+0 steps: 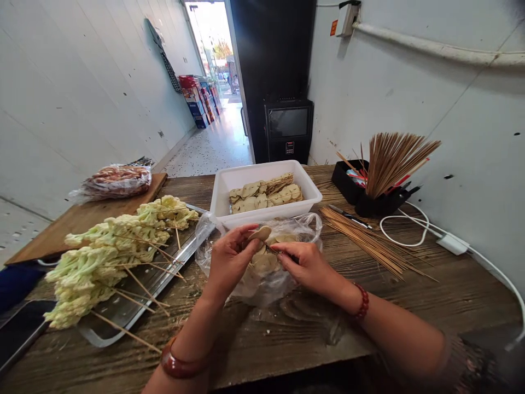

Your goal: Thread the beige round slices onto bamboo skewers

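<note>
My left hand (234,253) pinches a round beige slice (262,233) between thumb and fingers. Close beside it, my right hand (302,261) is closed on a thin skewer (270,249), whose tip end meets the slice; most of the skewer is hidden by the fingers. Both hands are above an open clear plastic bag (257,290) with more loose beige slices (264,264) in it. Just behind the bag, a white plastic tub (266,216) holds skewers threaded with the same slices (248,203), laid in rows.
Skewered cauliflower (102,254) lies on a metal tray (102,339) at left, beside a cutting board (53,230) with bagged meat (118,180). Loose skewers (369,241) lie at right, near a black holder (365,205) full of upright skewers (394,158) and a white cable (410,232).
</note>
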Available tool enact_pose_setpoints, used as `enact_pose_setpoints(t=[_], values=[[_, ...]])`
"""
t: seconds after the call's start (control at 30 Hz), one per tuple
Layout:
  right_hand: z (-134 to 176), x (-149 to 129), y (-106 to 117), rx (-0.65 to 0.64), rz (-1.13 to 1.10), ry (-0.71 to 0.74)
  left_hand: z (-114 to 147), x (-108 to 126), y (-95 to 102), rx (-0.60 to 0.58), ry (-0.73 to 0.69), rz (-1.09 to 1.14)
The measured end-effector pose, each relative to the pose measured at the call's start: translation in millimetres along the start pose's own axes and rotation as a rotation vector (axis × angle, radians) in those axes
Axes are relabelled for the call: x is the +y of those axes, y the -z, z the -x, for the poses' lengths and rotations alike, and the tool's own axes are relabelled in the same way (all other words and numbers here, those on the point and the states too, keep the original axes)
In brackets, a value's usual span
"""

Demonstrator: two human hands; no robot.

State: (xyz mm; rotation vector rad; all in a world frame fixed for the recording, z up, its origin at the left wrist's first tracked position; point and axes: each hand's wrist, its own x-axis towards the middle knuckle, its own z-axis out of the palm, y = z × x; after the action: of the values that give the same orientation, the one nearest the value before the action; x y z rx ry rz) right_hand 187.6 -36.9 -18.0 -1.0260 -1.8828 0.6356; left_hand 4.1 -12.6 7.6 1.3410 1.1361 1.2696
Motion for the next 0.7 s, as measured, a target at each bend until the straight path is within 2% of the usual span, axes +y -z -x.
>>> enact_pose_setpoints(t=[0.23, 0.7], values=[[-0.7, -4.5, 1.7, 0.001, -0.012, -0.03, -4.9, -11.0, 2.6, -0.024, -0.014, 0.025], [1.5, -0.3, -1.9, 0.05, -0.017, 0.053, -3.3, -3.7, 3.3, -0.111, 0.062, 0.118]])
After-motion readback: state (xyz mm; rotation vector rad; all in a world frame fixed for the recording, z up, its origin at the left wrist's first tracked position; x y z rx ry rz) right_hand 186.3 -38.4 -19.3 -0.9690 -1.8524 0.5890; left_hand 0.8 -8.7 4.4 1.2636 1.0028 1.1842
